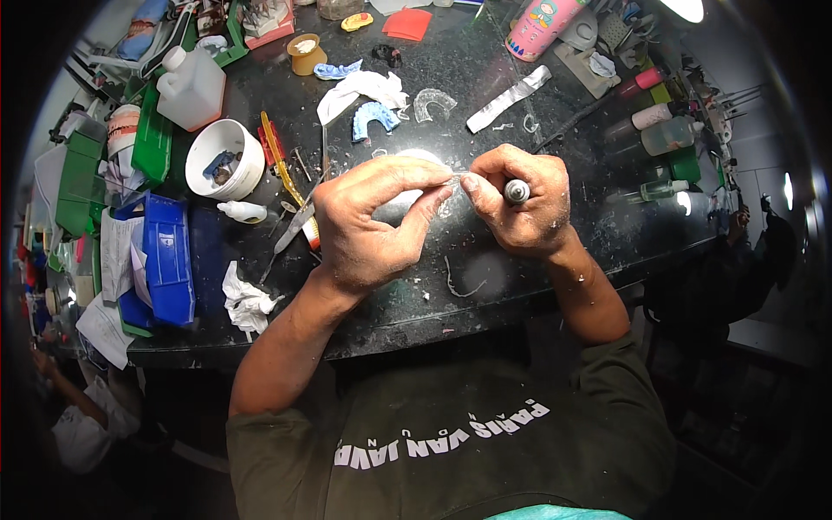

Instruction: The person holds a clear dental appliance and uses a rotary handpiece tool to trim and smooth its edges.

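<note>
My left hand (pixel 373 221) is closed, thumb and forefinger pinching a small clear piece (pixel 454 178) that the fingers mostly cover. Beside it my right hand (pixel 530 204) is wrapped round a cylindrical tool (pixel 517 191), whose round metal end points up; the rest of it is hidden in the fist. The right fingertips meet the clear piece from the other side. Pale dust clings to both hands. Beyond the hands lie a blue horseshoe-shaped dental mould (pixel 374 120) and a clear dental arch (pixel 434 104). A thin curved clear offcut (pixel 462 279) lies nearer to me.
Left of my hands are a white tub (pixel 254 165), yellow-handled pliers (pixel 276 146), crumpled tissue (pixel 247 299) and a blue bin (pixel 167 260). A plastic jug (pixel 192 91) stands behind. Farther off lie a silvery strip (pixel 509 99) and a pink bottle (pixel 544 28). Small bottles line the right.
</note>
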The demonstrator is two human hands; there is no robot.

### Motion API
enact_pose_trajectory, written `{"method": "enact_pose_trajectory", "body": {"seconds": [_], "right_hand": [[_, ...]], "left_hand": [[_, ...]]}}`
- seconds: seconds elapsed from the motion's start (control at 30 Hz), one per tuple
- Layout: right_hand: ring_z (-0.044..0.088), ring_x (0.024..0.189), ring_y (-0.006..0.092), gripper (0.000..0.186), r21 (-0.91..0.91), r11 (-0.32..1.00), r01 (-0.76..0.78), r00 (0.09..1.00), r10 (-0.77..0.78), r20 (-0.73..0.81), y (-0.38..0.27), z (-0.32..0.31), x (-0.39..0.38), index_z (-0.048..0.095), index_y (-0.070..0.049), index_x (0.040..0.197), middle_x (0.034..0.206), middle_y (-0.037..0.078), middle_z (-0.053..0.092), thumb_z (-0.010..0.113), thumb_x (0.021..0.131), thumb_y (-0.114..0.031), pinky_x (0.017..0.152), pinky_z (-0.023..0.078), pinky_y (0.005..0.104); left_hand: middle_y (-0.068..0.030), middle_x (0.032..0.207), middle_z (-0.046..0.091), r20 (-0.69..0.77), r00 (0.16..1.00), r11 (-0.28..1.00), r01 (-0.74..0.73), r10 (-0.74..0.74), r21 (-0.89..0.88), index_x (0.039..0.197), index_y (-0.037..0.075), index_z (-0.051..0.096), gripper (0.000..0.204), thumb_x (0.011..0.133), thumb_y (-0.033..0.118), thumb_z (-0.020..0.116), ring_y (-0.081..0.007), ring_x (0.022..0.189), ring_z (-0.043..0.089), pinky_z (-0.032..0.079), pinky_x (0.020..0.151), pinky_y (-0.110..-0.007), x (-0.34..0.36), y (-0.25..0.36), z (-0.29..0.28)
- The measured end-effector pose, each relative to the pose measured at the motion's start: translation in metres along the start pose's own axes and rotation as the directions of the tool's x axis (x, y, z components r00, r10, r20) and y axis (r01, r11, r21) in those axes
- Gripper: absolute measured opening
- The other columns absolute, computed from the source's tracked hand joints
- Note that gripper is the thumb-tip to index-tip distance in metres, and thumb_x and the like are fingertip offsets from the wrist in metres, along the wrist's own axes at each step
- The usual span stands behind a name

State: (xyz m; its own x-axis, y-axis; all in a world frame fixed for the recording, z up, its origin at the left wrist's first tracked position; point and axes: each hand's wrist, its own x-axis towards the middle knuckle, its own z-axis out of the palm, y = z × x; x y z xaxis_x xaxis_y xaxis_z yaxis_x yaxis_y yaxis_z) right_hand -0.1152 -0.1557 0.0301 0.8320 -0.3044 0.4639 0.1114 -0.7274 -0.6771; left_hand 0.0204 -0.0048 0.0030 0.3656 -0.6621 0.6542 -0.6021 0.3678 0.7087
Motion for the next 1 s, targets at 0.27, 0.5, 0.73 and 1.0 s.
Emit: {"method": "enact_pose_trajectory", "body": {"seconds": [0.27, 0.5, 0.73, 1.0], "right_hand": [[0.057, 0.053, 0.0126, 0.011, 0.047, 0.998, 0.042, 0.998, -0.044, 0.048, -0.003, -0.005, 0.003, 0.068, -0.001, 0.085, 0.063, 0.007, 0.061, 0.075, 0.078, -0.007, 0.049, 0.043, 0.0263], [0.060, 0.052, 0.0158, 0.009, 0.068, 0.996, 0.058, 0.997, -0.060, 0.039, 0.001, 0.004, 0.001, 0.067, -0.001, 0.079, 0.065, 0.010, 0.064, 0.074, 0.080, -0.007, 0.049, 0.044, 0.0267], [0.050, 0.050, 0.0068, 0.020, 0.161, 0.984, -0.071, 0.995, 0.059, 0.076, 0.004, -0.005, -0.001, 0.059, -0.002, 0.073, 0.056, 0.002, 0.054, 0.073, 0.082, -0.014, 0.046, 0.039, 0.0231], [0.045, 0.047, 0.0105, 0.041, 0.033, 0.998, 0.055, 0.992, -0.058, 0.115, 0.013, 0.001, 0.004, 0.054, -0.004, 0.070, 0.053, 0.004, 0.046, 0.076, 0.077, -0.038, 0.045, 0.037, 0.0259]], "left_hand": [[-0.0079, 0.092, 0.065, -0.088, 0.865, 0.831, 0.441, -0.495, -0.339, 0.101, -0.003, 0.069, 0.022, 0.080, -0.006, 0.068, -0.0116, 0.081, 0.067, 0.060, 0.072, -0.023, 0.003, 0.011, 0.007], [-0.0109, 0.095, 0.069, 0.166, 0.797, 0.707, 0.594, -0.580, -0.384, 0.105, -0.005, 0.068, 0.019, 0.087, 0.000, 0.067, -0.0109, 0.081, 0.064, 0.053, 0.072, -0.021, -0.002, 0.008, 0.001], [-0.0109, 0.093, 0.069, 0.290, 0.727, 0.519, 0.661, -0.623, -0.542, 0.101, -0.005, 0.068, 0.016, 0.087, 0.003, 0.068, -0.0132, 0.083, 0.067, 0.057, 0.073, -0.026, -0.002, 0.011, -0.003], [-0.0167, 0.099, 0.068, 0.191, 0.820, 0.580, 0.527, -0.540, -0.622, 0.102, -0.008, 0.067, 0.017, 0.086, -0.004, 0.066, -0.0184, 0.087, 0.068, 0.060, 0.078, -0.030, -0.004, 0.025, -0.001]]}}
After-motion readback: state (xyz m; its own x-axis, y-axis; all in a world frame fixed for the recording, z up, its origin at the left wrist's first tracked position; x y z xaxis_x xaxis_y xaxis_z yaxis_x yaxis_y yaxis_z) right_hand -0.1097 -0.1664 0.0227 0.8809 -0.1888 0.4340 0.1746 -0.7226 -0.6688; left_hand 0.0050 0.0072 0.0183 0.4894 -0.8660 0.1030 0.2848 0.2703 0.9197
